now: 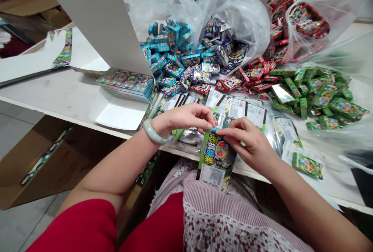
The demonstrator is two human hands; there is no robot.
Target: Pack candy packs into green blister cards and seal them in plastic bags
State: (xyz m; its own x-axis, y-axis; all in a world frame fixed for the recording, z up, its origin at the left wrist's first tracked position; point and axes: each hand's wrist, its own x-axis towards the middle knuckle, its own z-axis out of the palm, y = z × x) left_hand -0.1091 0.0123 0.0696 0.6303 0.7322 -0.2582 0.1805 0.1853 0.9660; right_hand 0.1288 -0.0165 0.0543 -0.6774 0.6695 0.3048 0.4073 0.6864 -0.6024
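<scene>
My left hand [194, 117], with a pale bangle at the wrist, pinches the top edge of a black and green printed packet [214, 159]. My right hand [246, 139] is closed on the same edge from the other side. A small bit of blue shows between the fingertips; I cannot make out what it is. The packet hangs at the table's front edge, above my lap. More flat printed packets [237, 109] lie under and behind my hands. A single green candy box [307, 165] lies to the right of my right hand.
Behind my hands are heaps of small blue boxes [171, 46], purple boxes [223, 44], red boxes [256, 73] and green boxes [323, 89], partly in clear plastic bags [256, 23]. A white carton [122, 117] with stacked packets stands left. A brown cardboard box [58, 174] sits below.
</scene>
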